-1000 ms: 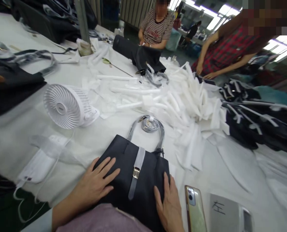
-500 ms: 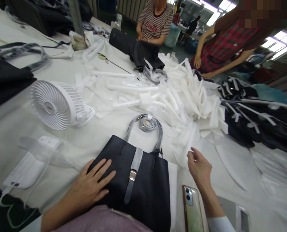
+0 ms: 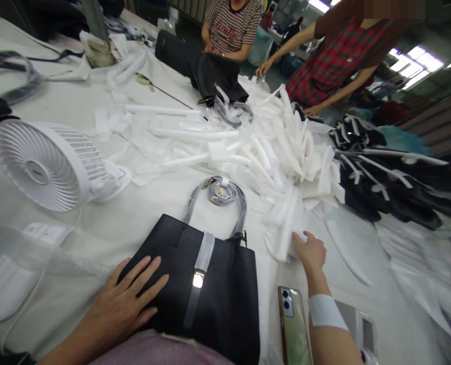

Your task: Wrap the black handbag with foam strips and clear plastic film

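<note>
A black handbag (image 3: 225, 284) lies in front of me, with a gold clasp (image 3: 198, 278) on its strap. Its handles (image 3: 242, 203) are wrapped in clear film, and a coiled strap is tied between them. My left hand (image 3: 128, 296) rests flat on the bag's left side, fingers spread. To the right of the bag, my right hand (image 3: 309, 253) has its thumb and fingers closed at the edge of a white packing sheet (image 3: 286, 230); the exact grip is partly hidden. A phone (image 3: 294, 324) lies just below that hand.
A white fan (image 3: 54, 165) and a white power strip (image 3: 10, 276) stand at left. White packing strips (image 3: 278, 142) are heaped mid-table. Wrapped black bags (image 3: 392, 185) lie at right. Across the table, one person wears a striped shirt (image 3: 231, 25), another a red checked apron (image 3: 332, 61).
My right hand has moved forward to the white packing sheet. My left hand stays on the bag. The person in the apron has stretched one arm out to the left. The view has shifted right.
</note>
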A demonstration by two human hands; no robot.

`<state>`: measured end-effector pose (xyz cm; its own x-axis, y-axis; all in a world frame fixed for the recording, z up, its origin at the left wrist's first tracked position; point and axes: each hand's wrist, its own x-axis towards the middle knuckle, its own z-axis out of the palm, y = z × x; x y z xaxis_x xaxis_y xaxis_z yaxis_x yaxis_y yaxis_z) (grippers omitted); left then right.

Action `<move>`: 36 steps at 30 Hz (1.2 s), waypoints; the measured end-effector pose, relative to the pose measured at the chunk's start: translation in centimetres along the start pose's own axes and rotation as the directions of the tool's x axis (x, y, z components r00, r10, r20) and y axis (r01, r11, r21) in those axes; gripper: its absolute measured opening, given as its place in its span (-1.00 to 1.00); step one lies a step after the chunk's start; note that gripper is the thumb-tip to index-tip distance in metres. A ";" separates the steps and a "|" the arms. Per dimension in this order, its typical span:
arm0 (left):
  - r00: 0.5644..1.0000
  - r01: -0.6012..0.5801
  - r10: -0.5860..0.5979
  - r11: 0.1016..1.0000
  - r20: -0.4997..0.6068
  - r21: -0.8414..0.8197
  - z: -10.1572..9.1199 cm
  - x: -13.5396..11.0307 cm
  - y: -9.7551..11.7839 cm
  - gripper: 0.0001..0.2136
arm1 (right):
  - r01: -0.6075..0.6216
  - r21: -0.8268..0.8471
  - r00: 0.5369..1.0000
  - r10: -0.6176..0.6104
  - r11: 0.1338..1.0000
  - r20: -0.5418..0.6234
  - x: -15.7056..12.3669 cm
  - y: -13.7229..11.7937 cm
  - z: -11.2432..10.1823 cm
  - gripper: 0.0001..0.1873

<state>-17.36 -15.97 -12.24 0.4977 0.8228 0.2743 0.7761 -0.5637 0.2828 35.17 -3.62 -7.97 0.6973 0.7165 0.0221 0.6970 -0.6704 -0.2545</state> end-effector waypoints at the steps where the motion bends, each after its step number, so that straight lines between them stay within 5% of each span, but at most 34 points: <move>1: 1.000 -0.001 0.001 1.000 -0.002 0.003 0.0 0.0 0.0 -0.51 | -0.016 0.014 0.999 0.016 1.000 0.030 0.2 0.3 0.3 -0.42; 6: 1.000 -0.016 0.016 1.000 -0.011 0.013 -0.1 0.0 0.0 -0.51 | -0.103 0.166 0.990 0.084 0.981 0.117 1.1 1.4 -0.1 -0.54; 11: 1.000 -0.018 0.017 0.999 -0.025 -0.044 0.3 0.0 -0.2 -0.52 | -0.118 0.454 0.993 0.101 0.883 0.062 -1.5 1.8 -4.3 -0.28; 14: 1.000 -0.005 0.004 0.996 -0.020 -0.088 -0.2 0.3 0.0 -0.55 | 0.000 0.641 0.998 -0.045 0.768 0.054 -6.1 -0.4 -6.3 -0.24; 16: 1.000 0.004 -0.005 0.990 -0.007 -0.140 -1.7 0.9 0.3 -0.65 | 0.175 0.723 0.952 -0.303 0.668 0.050 -9.9 -3.4 -6.8 -0.41; 18: 0.999 0.037 -0.045 0.967 -0.026 -0.252 -4.0 1.9 0.1 -0.74 | 0.531 0.580 0.781 -0.622 0.618 -0.053 -13.4 -7.4 -6.9 -0.70; 20: 0.957 0.183 -0.259 0.886 -0.128 -0.426 -6.7 3.2 -0.9 -0.75 | 0.855 0.333 0.469 -0.867 0.398 -0.167 -16.0 -11.7 -6.8 -0.87; 22: 0.853 0.339 -0.504 0.732 -0.135 -0.591 -9.5 4.4 -2.5 -0.72 | 0.983 0.143 0.138 -0.974 0.113 -0.180 -17.8 -16.0 -6.5 -0.80; 23: 0.821 0.398 -0.567 0.653 -0.067 -0.644 -10.8 4.8 -3.1 -0.69 | 0.996 0.093 0.009 -0.988 -0.006 -0.155 -18.6 -18.1 -6.3 -0.72; 25: 0.842 0.459 -0.530 0.608 0.100 -0.648 -13.0 5.3 -3.8 -0.63 | 0.982 0.059 -0.174 -0.980 -0.180 -0.095 -20.1 -21.9 -5.9 -0.62; 28: 0.908 0.409 -0.293 0.776 0.299 -0.480 -14.2 5.1 -3.6 -0.61 | 0.934 0.084 -0.342 -0.936 -0.348 -0.079 -22.6 -26.3 -5.1 -0.60; 30: 0.877 0.416 -0.281 0.850 0.390 -0.324 -14.0 4.4 -3.8 -0.74 | 0.937 0.086 -0.320 -0.929 -0.339 -0.185 -24.2 -28.1 -4.0 -0.64; 33: 0.755 0.648 -0.592 0.739 0.281 -0.185 -13.7 2.7 -5.3 -0.73 | 0.979 0.141 -0.084 -0.925 -0.145 -0.372 -26.3 -28.9 -1.0 -0.59; 34: 0.711 0.703 -0.666 0.679 0.228 -0.210 -13.6 2.1 -5.9 -0.71 | 0.978 0.163 -0.064 -0.933 -0.129 -0.355 -26.9 -28.7 0.2 -0.57; 36: 0.690 0.719 -0.694 0.625 0.205 -0.306 -13.5 1.0 -6.7 -0.70 | 0.959 0.200 -0.156 -0.963 -0.201 -0.220 -27.7 -28.1 2.6 -0.65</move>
<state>-27.25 -12.34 -1.48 -0.1159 0.9739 -0.1951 0.7241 0.2173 0.6546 -4.15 -4.16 -3.95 -0.7431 0.4913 0.4544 0.4949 0.8605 -0.1211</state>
